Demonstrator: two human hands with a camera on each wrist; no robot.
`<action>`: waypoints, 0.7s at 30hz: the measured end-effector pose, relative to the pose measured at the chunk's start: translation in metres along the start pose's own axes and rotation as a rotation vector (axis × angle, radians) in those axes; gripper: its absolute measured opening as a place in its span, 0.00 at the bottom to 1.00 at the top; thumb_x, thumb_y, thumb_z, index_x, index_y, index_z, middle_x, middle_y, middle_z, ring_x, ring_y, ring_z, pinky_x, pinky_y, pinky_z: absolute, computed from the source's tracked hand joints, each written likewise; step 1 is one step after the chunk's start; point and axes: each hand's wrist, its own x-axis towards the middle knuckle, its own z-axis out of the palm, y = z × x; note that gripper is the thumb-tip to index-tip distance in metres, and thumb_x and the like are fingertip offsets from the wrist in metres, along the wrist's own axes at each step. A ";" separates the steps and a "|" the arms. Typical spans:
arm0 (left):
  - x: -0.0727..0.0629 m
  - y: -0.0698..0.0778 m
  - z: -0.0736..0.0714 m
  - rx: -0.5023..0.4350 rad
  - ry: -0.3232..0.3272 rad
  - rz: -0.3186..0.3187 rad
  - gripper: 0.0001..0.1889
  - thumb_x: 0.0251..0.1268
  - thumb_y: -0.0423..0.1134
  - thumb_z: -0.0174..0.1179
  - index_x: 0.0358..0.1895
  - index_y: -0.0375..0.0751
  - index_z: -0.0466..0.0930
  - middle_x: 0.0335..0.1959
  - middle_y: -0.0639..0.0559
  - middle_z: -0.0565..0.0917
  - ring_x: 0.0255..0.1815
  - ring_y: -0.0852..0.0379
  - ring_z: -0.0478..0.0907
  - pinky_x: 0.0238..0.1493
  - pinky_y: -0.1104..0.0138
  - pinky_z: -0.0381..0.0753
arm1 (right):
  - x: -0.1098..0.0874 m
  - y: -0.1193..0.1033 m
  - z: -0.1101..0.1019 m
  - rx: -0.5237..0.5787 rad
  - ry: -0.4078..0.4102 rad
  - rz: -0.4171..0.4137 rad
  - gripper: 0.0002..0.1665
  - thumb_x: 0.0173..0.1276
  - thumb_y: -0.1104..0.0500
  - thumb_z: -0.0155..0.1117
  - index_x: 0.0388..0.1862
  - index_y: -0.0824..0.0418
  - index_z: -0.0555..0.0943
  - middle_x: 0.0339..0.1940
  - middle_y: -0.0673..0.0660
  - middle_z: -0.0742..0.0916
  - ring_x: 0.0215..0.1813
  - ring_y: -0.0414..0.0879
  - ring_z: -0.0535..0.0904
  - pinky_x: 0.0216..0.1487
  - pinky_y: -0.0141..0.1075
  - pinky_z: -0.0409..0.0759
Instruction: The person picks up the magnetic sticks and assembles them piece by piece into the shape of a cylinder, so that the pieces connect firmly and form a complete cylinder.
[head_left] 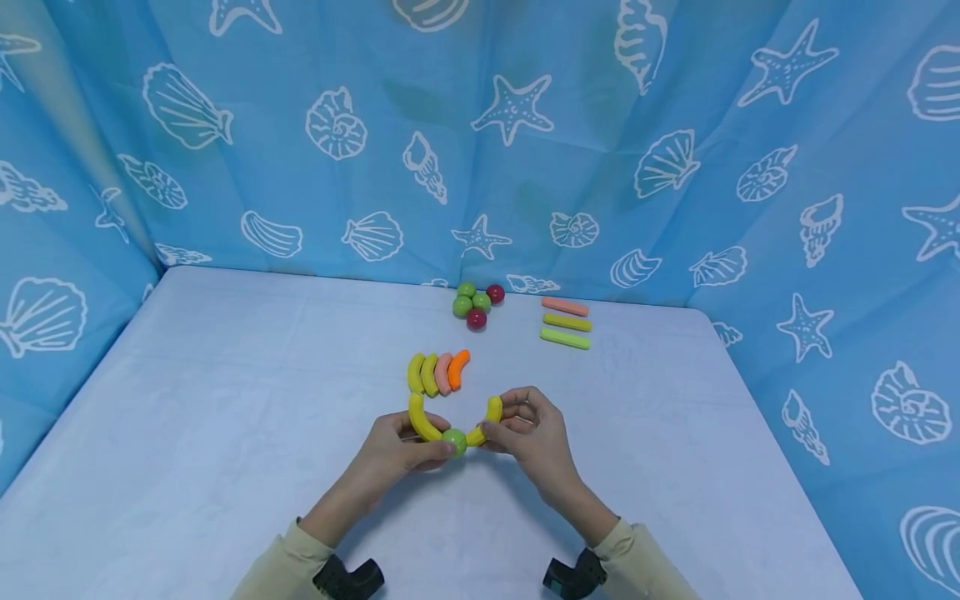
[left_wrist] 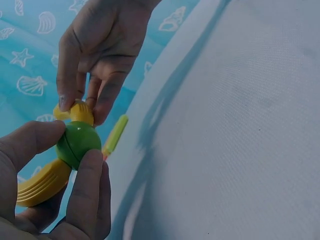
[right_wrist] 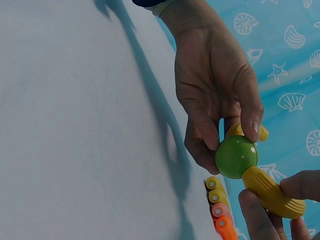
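2 hands (head_left: 393,450) (head_left: 537,433), grn ball (head_left: 454,442), wht tbl (head_left: 225,417), blue shell-print curtain (head_left: 427,79)

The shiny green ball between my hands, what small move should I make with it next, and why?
I'd probably press the curved, ridged yellow piece in your right hand firmly into the shiny green ball. Its end meets the ball, but whether it is fully seated can't be seen, and your left hand already pinches the ball, so it could brace it.
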 end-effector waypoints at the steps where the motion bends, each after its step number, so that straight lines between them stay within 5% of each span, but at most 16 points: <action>1: 0.000 0.000 0.000 -0.001 -0.006 0.002 0.19 0.57 0.33 0.73 0.51 0.32 0.81 0.45 0.43 0.84 0.44 0.51 0.85 0.46 0.60 0.85 | 0.000 0.000 0.000 0.002 0.000 0.001 0.22 0.60 0.71 0.72 0.50 0.67 0.73 0.41 0.66 0.81 0.40 0.54 0.86 0.41 0.44 0.86; 13: 0.001 0.001 -0.003 -0.019 -0.019 -0.009 0.25 0.57 0.31 0.72 0.57 0.29 0.76 0.47 0.42 0.85 0.45 0.50 0.85 0.47 0.58 0.85 | -0.008 0.004 -0.006 0.025 -0.074 0.005 0.26 0.61 0.70 0.71 0.55 0.76 0.72 0.41 0.66 0.81 0.41 0.55 0.86 0.44 0.46 0.86; 21: 0.002 0.001 -0.003 -0.008 0.013 -0.005 0.29 0.55 0.31 0.72 0.61 0.31 0.73 0.46 0.41 0.84 0.44 0.50 0.85 0.45 0.58 0.85 | -0.016 0.004 -0.006 0.020 -0.101 0.090 0.22 0.60 0.70 0.72 0.50 0.77 0.74 0.41 0.65 0.83 0.43 0.53 0.86 0.46 0.44 0.85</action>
